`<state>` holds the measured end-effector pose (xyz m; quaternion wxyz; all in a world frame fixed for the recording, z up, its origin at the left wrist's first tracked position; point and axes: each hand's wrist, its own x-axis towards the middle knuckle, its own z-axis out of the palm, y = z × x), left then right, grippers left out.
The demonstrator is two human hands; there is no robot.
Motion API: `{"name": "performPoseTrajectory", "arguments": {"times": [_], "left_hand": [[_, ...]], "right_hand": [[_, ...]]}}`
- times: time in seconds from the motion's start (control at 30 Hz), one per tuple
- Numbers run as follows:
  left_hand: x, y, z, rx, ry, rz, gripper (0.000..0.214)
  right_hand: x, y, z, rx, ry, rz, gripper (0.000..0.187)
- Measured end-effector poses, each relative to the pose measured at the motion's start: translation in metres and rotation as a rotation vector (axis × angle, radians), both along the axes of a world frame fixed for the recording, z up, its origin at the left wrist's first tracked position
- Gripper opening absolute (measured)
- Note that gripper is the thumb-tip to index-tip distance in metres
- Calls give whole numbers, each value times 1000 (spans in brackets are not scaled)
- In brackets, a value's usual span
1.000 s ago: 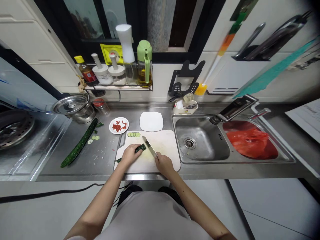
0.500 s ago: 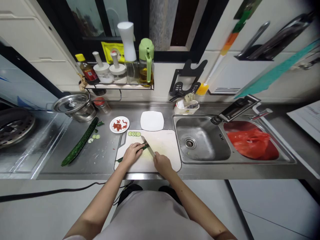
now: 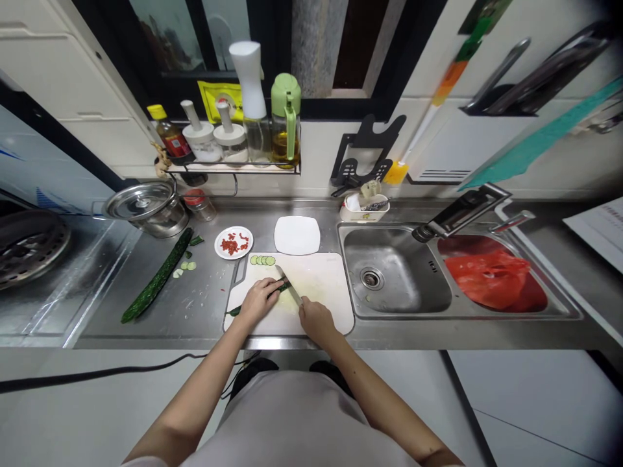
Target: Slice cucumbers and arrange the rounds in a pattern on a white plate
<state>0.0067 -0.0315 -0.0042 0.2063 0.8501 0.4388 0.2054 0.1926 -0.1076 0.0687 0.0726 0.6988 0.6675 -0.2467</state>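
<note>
My left hand (image 3: pixel 260 302) is closed over a piece of cucumber (image 3: pixel 234 311), pressing it onto the white cutting board (image 3: pixel 328 318). The cucumber's ends show on both sides of the hand, the rest is under the palm. In my right hand (image 3: pixel 318 322) is a kitchen knife (image 3: pixel 292 291), gripped by its handle, with the blade across the cucumber's right end near my left fingertips. Several cucumber slices (image 3: pixel 263 260) lie in a row at the board's upper left. Just behind the board is a white rectangular plate (image 3: pixel 296 235).
A whole cucumber (image 3: pixel 158 275) lies on the counter at left, near garlic pieces and green scraps. A small plate (image 3: pixel 219 248) holds chopped red pepper. The sink (image 3: pixel 403 292) is right of the board, with a red plastic bag (image 3: pixel 487 279) in its second basin. Bottles stand on a shelf (image 3: pixel 243 168).
The knife blade tilts slightly differently against the cucumber. Both hands keep their places and grips, and the whole view shifts a touch.
</note>
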Motion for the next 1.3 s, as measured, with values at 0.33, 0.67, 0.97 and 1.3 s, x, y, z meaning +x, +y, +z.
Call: {"name": "performPoseTrajectory", "arguments": {"times": [0.33, 0.67, 0.97, 1.3], "left_hand": [[1, -4, -4, 19, -29, 4, 34], [2, -7, -10, 48, -30, 16, 33], [3, -7, -8, 42, -31, 9, 33], [2, -8, -10, 75, -35, -2, 32]], "right_hand": [[4, -4, 3, -20, 19, 41, 30], [11, -18, 12, -105, 31, 20, 30], [11, -14, 18, -119, 20, 33, 30], [0, 0, 7, -67, 6, 38, 29]]}}
